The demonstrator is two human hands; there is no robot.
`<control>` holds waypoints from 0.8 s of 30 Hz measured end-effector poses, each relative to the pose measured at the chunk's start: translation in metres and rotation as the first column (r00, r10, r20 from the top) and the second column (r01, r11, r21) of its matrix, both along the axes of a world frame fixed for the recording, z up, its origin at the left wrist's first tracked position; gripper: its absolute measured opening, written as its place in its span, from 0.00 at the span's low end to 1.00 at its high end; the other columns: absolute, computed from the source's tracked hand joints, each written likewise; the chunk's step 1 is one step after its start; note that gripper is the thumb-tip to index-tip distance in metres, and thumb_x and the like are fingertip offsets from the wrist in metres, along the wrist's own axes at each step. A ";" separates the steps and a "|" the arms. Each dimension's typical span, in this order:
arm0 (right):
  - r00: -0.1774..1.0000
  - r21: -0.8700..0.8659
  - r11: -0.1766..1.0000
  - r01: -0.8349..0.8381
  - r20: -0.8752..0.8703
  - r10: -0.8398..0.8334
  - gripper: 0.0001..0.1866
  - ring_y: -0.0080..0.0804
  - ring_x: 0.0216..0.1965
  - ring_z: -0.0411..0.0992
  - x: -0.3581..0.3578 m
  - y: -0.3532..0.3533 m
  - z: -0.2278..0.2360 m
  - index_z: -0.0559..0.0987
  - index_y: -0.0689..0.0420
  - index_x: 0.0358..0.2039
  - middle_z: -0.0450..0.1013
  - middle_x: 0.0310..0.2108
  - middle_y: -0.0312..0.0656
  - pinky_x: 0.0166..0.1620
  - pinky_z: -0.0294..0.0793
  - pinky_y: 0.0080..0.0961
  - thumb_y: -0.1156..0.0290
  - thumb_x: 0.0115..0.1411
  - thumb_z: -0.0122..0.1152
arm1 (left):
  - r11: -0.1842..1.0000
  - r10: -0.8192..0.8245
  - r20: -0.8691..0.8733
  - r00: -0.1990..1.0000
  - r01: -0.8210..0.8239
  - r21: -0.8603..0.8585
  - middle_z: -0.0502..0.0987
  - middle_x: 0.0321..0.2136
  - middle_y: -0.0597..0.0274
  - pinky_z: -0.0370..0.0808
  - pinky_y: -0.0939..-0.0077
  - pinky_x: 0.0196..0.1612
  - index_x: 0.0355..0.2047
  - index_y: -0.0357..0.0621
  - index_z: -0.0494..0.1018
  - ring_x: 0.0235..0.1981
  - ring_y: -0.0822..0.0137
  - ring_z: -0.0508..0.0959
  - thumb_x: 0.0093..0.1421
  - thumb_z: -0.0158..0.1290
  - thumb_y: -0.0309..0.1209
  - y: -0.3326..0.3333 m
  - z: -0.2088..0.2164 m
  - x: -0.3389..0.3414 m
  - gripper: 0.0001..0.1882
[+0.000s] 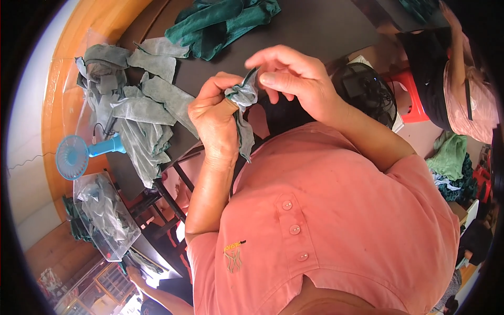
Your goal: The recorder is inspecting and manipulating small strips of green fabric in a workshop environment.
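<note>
My left hand (215,113) is closed around a grey-green fabric strip (245,96), bunched between thumb and fingers. One tail of the strip hangs down past the wrist, and a dark green edge shows at its upper end. Right beside that upper end is my right hand (299,81), its thumb and forefinger apart and curved toward the cloth. Whether its thumb tip touches the fabric I cannot tell. Many similar grey strips (144,110) lie in a loose pile on the dark table (320,26), to the left of my left hand.
Dark green velvety fabric (220,23) lies at the table's far side. A small blue fan (73,156) stands at the left, above a clear bin (107,215) of grey pieces. A black round fan (367,92) and a red stool (407,97) are at right. Other people sit nearby.
</note>
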State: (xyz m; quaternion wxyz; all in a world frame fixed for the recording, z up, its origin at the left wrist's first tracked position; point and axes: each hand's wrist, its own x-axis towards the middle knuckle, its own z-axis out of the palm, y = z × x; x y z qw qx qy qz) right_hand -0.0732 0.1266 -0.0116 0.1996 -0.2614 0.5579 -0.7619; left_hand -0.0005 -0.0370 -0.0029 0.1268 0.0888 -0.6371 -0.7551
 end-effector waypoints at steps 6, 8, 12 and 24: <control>0.963 0.066 0.997 0.036 -0.269 -0.017 0.04 0.18 0.25 0.69 -0.008 -0.001 -0.012 0.76 0.62 0.35 0.72 0.27 0.34 0.27 0.64 0.17 0.76 0.62 0.55 | 0.999 0.039 0.019 0.999 -0.040 0.037 0.74 0.29 0.68 0.67 0.87 0.35 0.36 0.32 0.77 0.31 0.78 0.71 0.50 0.48 0.10 0.014 0.004 0.001 0.14; 0.876 0.027 0.991 0.134 -0.470 -0.105 0.02 0.20 0.24 0.70 -0.008 -0.002 -0.013 0.75 0.64 0.34 0.72 0.26 0.35 0.28 0.66 0.18 0.79 0.61 0.56 | 0.999 0.052 0.056 0.997 -0.052 0.009 0.74 0.29 0.68 0.68 0.86 0.36 0.37 0.32 0.78 0.31 0.77 0.72 0.50 0.50 0.11 0.021 0.012 0.001 0.14; 0.738 0.069 0.975 0.211 -0.665 -0.113 0.03 0.24 0.24 0.71 -0.010 -0.006 -0.006 0.74 0.65 0.32 0.71 0.25 0.40 0.28 0.69 0.22 0.84 0.57 0.58 | 0.994 0.059 -0.042 0.997 -0.063 -0.089 0.74 0.29 0.68 0.69 0.86 0.37 0.38 0.32 0.79 0.32 0.77 0.72 0.50 0.50 0.10 0.015 0.011 0.006 0.15; 0.676 0.104 0.932 0.347 -0.716 -0.172 0.16 0.35 0.21 0.74 0.010 -0.021 0.022 0.74 0.55 0.37 0.73 0.24 0.38 0.24 0.71 0.29 0.78 0.45 0.64 | 0.890 0.352 -0.257 0.900 -0.407 -0.207 0.74 0.27 0.67 0.67 0.87 0.34 0.31 0.33 0.77 0.29 0.78 0.71 0.51 0.49 0.13 0.009 0.001 0.001 0.09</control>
